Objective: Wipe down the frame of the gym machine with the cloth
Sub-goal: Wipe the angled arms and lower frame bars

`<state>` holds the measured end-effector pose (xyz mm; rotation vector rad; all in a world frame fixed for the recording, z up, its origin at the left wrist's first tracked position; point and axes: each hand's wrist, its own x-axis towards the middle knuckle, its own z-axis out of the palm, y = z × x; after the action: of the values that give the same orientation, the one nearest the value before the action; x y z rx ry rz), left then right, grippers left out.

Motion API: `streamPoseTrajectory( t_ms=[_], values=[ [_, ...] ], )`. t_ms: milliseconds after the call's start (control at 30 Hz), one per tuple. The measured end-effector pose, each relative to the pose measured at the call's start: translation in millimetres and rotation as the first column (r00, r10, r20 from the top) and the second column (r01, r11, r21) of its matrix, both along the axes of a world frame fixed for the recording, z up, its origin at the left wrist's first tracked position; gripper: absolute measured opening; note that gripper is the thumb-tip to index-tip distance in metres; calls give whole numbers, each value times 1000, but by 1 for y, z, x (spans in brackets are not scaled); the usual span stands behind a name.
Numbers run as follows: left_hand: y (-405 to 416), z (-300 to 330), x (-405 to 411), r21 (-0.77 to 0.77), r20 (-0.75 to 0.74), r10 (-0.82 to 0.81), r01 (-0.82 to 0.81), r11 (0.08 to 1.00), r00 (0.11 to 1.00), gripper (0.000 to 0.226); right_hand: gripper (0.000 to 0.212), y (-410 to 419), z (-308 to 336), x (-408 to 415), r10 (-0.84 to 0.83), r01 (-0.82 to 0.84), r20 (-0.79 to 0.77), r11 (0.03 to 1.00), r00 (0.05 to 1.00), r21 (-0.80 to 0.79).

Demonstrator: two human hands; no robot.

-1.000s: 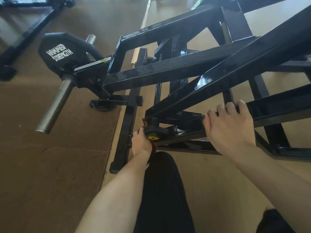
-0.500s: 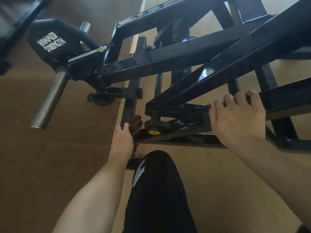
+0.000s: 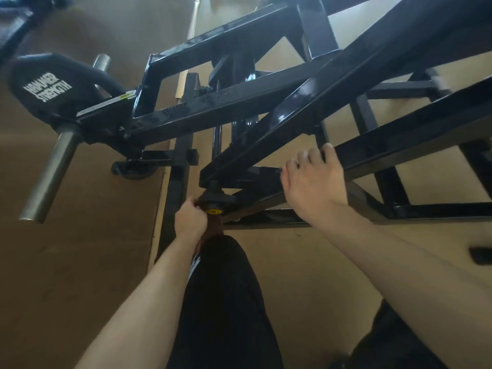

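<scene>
Left hand (image 3: 191,219) fingers grip what seems the cloth (image 3: 213,228); right hand (image 3: 315,185) clasps frame (image 3: 399,145).

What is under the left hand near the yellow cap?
A brown cloth, gripped by the left hand beside the yellow cap. Most of it is hidden under the hand.

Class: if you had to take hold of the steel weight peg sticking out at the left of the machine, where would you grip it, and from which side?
Grip the steel weight peg mid-shaft, wrapping from above or the open left side. It is a bare round bar jutting free over the floor; its inner end meets the frame.
</scene>
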<state>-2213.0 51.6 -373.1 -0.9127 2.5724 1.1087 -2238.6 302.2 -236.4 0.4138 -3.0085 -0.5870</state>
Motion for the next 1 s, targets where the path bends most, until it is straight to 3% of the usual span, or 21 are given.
streamPoseTrajectory(
  t_ms=[133, 200, 267, 333, 400, 533, 700, 833, 933, 1000],
  values=[
    [8, 3, 14, 131, 43, 182, -186, 974, 982, 34, 59, 11, 4, 1, 89, -88, 51, 996, 995, -15],
    [10, 15, 25, 196, 6, 279, -275, 941, 960, 31, 55, 17, 8, 2, 143, -141, 59, 989, 988, -41],
    [18, 40, 35, 139, -93, 335, -321, 937, 937, 30, 52, 23, 14, 5, 202, -200, 61, 979, 978, -27],
    [32, 75, 42, 44, -295, 262, -260, 965, 919, 28, 56, 35, 25, 6, 194, -194, 34, 981, 980, -9],
    [62, 112, 39, 5, -476, 65, -72, 997, 877, 23, 61, 56, 42, 2, 141, -142, -42, 990, 989, -14],
    [163, 143, 14, -81, -597, -304, 322, 943, 742, 25, 65, 104, 73, 0, 61, -60, -176, 998, 982, 7],
    [252, 169, 1, -52, -679, -205, 232, 971, 705, 27, 60, 159, 102, 2, -52, 4, -375, 992, 926, -128],
    [300, 214, -11, -105, -752, -317, 370, 923, 578, 28, 51, 179, 97, -1, 65, -178, -472, 964, 879, -199],
    [299, 213, -26, -147, -730, -365, 389, 910, 578, 32, 46, 187, 97, 0, 113, -342, -552, 879, 826, -332],
    [280, 198, -32, -177, -679, -385, 370, 912, 625, 28, 45, 197, 109, 3, 91, -410, -650, 839, 754, -357]
  ],
)
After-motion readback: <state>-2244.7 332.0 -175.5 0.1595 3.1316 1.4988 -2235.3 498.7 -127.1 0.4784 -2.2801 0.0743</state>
